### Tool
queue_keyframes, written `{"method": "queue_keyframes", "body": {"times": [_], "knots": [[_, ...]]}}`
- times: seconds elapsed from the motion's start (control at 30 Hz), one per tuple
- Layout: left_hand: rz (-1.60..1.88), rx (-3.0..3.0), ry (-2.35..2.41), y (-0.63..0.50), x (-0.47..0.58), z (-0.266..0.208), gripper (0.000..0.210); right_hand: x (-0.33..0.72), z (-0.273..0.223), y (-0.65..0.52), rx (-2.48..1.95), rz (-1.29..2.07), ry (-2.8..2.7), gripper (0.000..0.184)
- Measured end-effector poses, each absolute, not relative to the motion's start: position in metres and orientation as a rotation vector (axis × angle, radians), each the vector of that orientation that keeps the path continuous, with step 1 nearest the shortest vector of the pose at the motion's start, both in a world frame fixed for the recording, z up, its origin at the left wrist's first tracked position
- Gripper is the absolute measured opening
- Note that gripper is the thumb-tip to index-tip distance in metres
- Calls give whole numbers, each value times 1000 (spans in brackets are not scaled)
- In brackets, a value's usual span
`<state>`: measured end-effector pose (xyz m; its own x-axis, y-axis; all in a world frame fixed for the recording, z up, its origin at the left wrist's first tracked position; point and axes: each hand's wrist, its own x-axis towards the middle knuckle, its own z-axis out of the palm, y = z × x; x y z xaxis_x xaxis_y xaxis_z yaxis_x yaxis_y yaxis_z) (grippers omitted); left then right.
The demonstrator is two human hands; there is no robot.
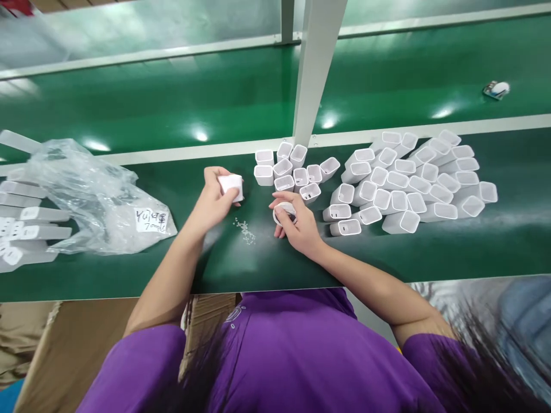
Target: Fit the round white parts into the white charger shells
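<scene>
My left hand [214,198] is closed on a white plastic housing [229,183], with the thumb pressed on its face. My right hand [299,223] wraps round another white plastic housing [282,209], whose open end shows a dark inside. Between the two hands, a scatter of tiny clear pieces [245,232] lies on the green table. Just beyond my right hand stands a small group of white open-ended housings [283,168]. To the right of it, a larger cluster of the same housings [404,182] stands close together.
A clear plastic bag [103,201] with a handwritten label [151,219] lies at left, beside stacked white housings [41,223]. A white post [316,69] rises from the table's back rail. Beyond it is a green conveyor surface [181,97] with a small item [497,89] at right.
</scene>
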<state>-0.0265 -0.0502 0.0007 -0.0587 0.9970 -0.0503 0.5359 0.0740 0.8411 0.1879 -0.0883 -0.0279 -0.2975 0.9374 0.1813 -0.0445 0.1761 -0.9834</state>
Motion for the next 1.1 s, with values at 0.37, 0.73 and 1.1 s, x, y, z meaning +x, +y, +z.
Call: {"method": "queue_keyframes", "body": {"times": [0.37, 0.73, 1.1], "knots": [[554, 1710, 2379, 115, -73, 37, 23, 183, -41, -82, -956, 1141, -1856, 24], [850, 1585, 2401, 145, -65, 3, 70, 185, -40, -79, -1178, 978, -2281, 18], [532, 2295, 1795, 14, -18, 12, 29, 176, -31, -89, -1044, 741, -2738, 28]]}}
